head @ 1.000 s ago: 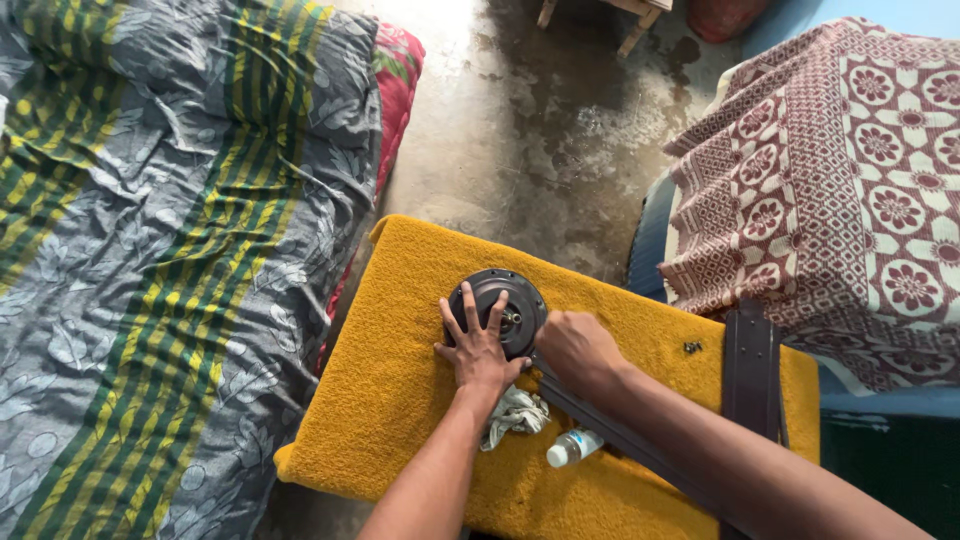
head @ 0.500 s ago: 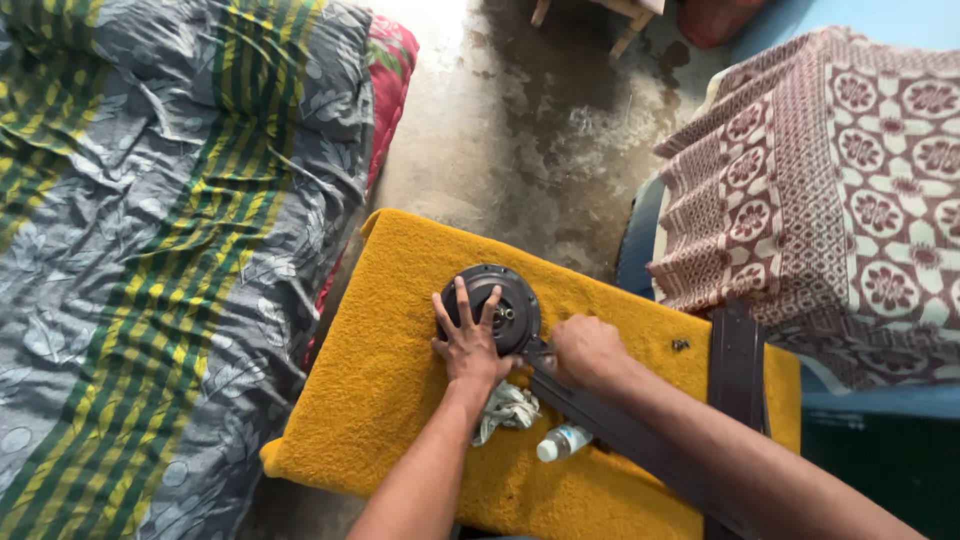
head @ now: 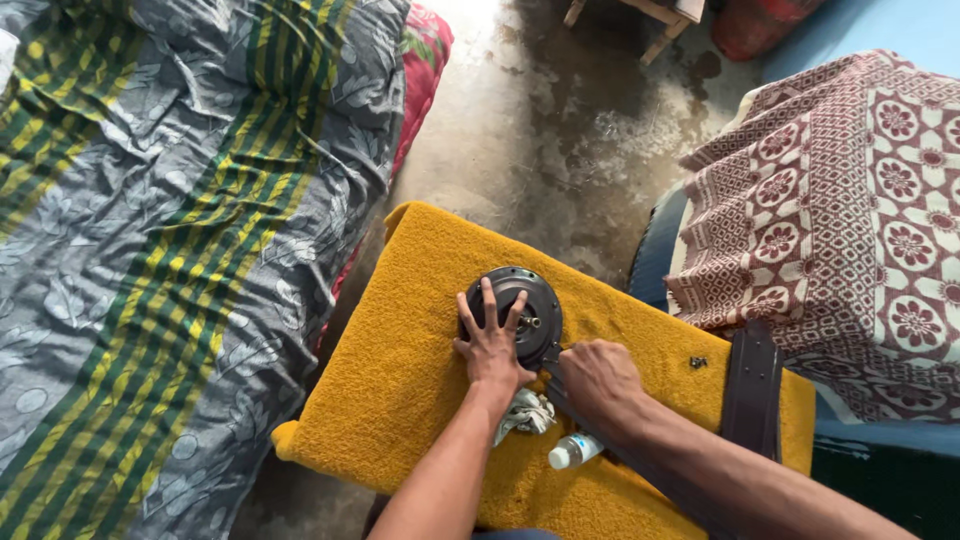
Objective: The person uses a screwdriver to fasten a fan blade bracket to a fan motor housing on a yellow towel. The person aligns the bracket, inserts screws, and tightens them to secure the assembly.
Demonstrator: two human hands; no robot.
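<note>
- Head view: the motor hub [head: 518,305], a dark round disc, lies flat on the yellow cushion [head: 400,390], toward the cushion's far edge.
- Your left hand [head: 492,347] rests on the hub's near half, fingers [head: 489,300] spread and pointing away from you, palm pressing down on the near rim.
- Your right hand [head: 598,380] sits just right of the hub, at its near-right rim, curled into a loose fist; you cannot tell from here what the fingers pinch, since the back of the hand covers them.
- A dark blade [head: 640,455] runs from the hub's near-right rim under your right forearm, its long axis slanting toward you and to the right; its far end is hidden by the arm.
- The left hand is the one on the hub; the right is at the joint where blade meets hub.
- Near of the hub: a crumpled rag [head: 528,412] and a small bottle [head: 574,450]. Right of the hub: a small dark screw [head: 698,362] and a second blade [head: 752,390], its lower part cut off.
- The hub's centre shaft is small and hard to make out.
</note>
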